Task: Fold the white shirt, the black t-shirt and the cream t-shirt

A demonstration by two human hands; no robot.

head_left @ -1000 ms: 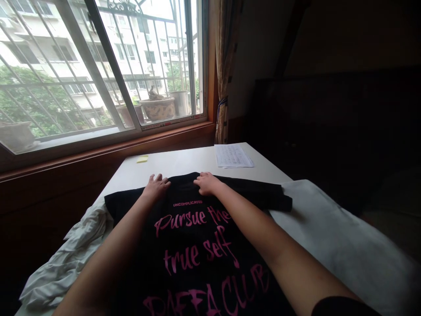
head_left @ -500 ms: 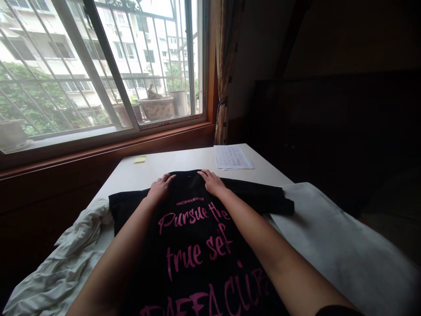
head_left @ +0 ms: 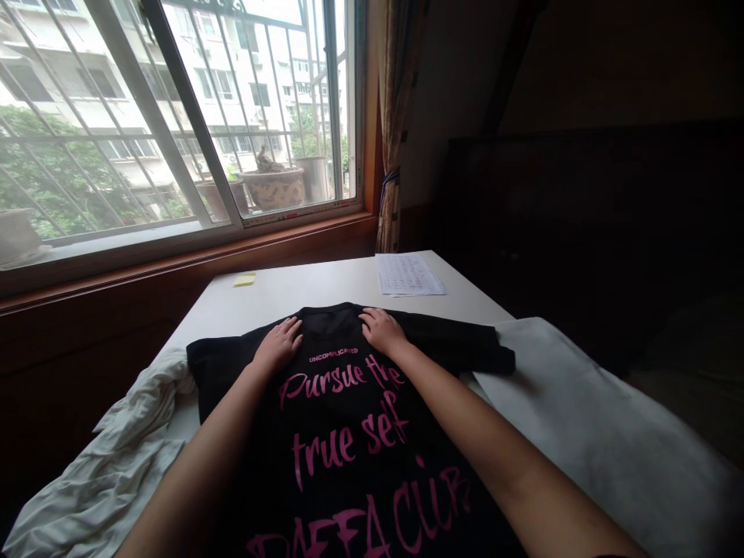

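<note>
A black T-shirt [head_left: 342, 403] with pink lettering lies spread out, its collar pointing away from me and its sleeves reaching out to both sides. On the left of the collar, my left hand [head_left: 280, 342] rests flat on the fabric with its fingers stretched out. My right hand [head_left: 382, 329] lies the same way on the right of the collar, fingers extended over the shoulder. Neither hand grips the cloth. My forearms cover parts of the shirt's sides, and its lower end runs out of view.
Under the shirt is a white table [head_left: 302, 283]. Written papers [head_left: 410, 273] and a yellow sticky note [head_left: 244, 279] lie at its far side. Crumpled white cloth [head_left: 116, 449] hangs at the left, smoother white cloth [head_left: 570, 411] at the right. A window [head_left: 174, 116] and a curtain [head_left: 392, 155] stand behind.
Both hands have let go of the collar's edges and now lie flat on the shirt beside it, slightly nearer me. The neckline looks more open. The view has shifted slightly.
</note>
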